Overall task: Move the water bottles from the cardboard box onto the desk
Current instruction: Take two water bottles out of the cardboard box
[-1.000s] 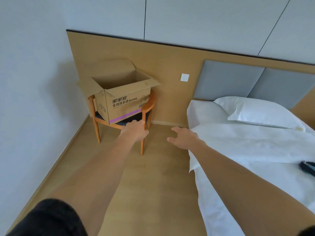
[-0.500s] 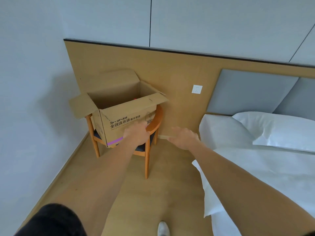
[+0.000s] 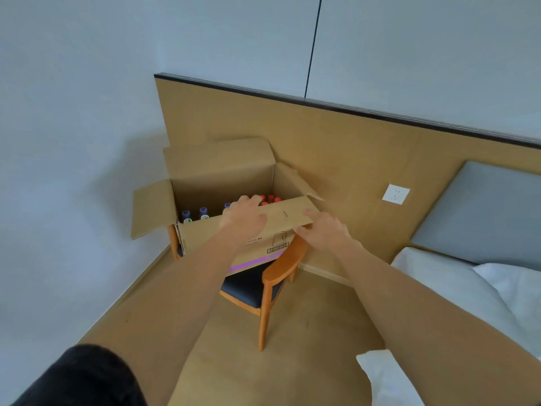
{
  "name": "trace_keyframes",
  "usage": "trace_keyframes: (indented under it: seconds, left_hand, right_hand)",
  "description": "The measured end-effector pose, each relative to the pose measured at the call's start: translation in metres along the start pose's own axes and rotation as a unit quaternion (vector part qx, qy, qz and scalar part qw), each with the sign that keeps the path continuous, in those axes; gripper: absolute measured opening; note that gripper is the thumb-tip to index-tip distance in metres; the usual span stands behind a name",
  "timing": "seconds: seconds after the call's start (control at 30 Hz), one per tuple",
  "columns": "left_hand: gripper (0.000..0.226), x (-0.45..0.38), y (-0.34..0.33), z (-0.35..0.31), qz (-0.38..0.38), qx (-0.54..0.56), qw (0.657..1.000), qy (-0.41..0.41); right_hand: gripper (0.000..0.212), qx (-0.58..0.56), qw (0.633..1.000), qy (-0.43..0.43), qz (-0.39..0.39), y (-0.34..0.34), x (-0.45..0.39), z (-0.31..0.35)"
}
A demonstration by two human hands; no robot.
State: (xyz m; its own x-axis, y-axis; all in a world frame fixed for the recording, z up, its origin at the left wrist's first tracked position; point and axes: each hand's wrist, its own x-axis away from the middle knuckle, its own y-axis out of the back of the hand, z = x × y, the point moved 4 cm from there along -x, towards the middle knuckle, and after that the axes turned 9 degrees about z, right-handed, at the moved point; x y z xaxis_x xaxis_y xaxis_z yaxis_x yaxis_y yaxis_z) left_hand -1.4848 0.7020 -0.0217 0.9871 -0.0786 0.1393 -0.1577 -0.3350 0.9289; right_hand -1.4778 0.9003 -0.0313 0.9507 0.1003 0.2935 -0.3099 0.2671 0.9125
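Both hands, left hand [image 3: 244, 219] and right hand [image 3: 323, 230], are resting loose-fingered on the cardboard box [image 3: 234, 230] flap; capped bottles [image 3: 202, 213] are looking rigid, heavyish, best grabbed by necks.

Soft, even daylight fills the room, bright without glare. The cardboard box [image 3: 234, 183] throws a faint shadow toward nine o'clock on the wall [image 3: 73, 142]. Wide-angle distortion bends the edges; slight motion blur softens detail.

One box [image 3: 222, 183], one chair [image 3: 275, 273], two hands [image 3: 244, 219].
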Motion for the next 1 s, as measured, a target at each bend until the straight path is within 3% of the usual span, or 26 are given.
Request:
trace_keyframes:
  seconds: [0.4,0.63,1.0]
  left_hand:
    - [0.051,-0.185,0.009,0.062,-0.016,0.042,0.998,0.047]
    - [0.049,-0.294,0.002,0.078,0.032,0.025,0.998,0.049]
    - [0.061,-0.365,-0.082,0.112,0.162,0.020,0.982,0.091]
  right_hand:
    - [0.060,0.023,0.997,0.074,0.013,0.041,-0.180,0.032]
    - [0.060,0.060,0.995,0.063,0.045,0.057,-0.291,0.036]
    - [0.058,0.081,0.981,0.073,0.158,0.006,-0.403,0.025]
